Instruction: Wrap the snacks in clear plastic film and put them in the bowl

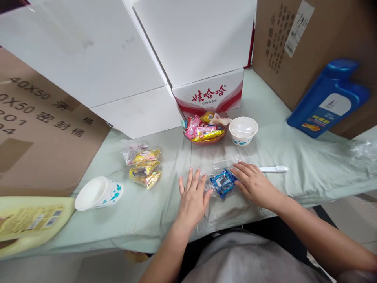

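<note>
My left hand (193, 196) lies flat on the pale green table cover, fingers stretched out, its edge on a clear plastic bag (218, 208). Inside the bag sit blue snack packets (223, 183). My right hand (253, 182) rests flat on the bag's right side, fingertips touching the blue packets. Both hands press down and hold nothing. A white plastic strip (273, 169) lies just beyond my right hand.
A red bowl of wrapped candies (206, 131) and a white bowl (243, 131) stand at the back. A clear bag of yellow snacks (143, 166) and a tipped white cup (97, 192) lie left. White and brown cartons wall the back; a blue jug (330, 100) right, a yellow jug (26, 224) left.
</note>
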`<state>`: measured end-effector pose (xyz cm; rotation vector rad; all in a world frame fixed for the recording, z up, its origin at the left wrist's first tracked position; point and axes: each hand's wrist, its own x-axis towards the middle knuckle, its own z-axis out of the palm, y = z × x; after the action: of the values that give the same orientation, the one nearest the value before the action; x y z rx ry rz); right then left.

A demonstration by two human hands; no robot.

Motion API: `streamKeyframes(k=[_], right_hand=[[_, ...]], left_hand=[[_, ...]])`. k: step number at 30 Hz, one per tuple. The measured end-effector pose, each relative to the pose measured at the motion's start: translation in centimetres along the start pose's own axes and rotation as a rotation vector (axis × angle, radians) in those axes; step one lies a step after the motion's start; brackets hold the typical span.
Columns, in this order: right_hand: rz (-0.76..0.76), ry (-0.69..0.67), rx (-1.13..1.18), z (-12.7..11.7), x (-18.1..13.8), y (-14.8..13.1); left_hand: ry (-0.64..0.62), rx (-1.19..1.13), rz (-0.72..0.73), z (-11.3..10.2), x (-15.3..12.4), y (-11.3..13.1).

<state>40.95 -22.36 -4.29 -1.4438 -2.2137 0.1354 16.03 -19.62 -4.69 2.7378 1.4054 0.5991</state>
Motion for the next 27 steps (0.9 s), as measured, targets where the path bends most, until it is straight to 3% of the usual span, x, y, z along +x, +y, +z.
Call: streamKeyframes(k=[3,8,12,15,17,23,27], right_hand=[[0.0,-0.021,0.012,-0.3,0.0,0.1],[-0.107,-0.083,0.088,-2.6,-0.7,-0.3],[-0.184,-0.338,0.194,-4.3,-2.1,-0.8],[-0.134,-0.497,0.214,-4.8,-2.9,-1.2],[-0.07,-0.531,0.208,-4.8,-3.0,-1.4],[0.052,-0.504,0.042,-3.3,-1.7,-1.5],[0.081,-0.317,-0.052,-1.8,-0.9,-1.3]], left_hand=[[-0.017,0.002,0.043,-0.1,0.0,-0.2],[0.063,-0.084,0.227,-2.0,-0.4,0.7],[-0.112,-0.215,0.354,-3.7,-1.3,1.7],[-0.252,-0.192,0.277,-4.3,-1.9,1.9],[-0.273,-0.133,0.197,-4.3,-2.1,1.5],[-0.136,-0.01,0.097,-2.5,-2.6,-0.1],[-0.118,0.007,0.053,-2.2,-2.5,0.1]])
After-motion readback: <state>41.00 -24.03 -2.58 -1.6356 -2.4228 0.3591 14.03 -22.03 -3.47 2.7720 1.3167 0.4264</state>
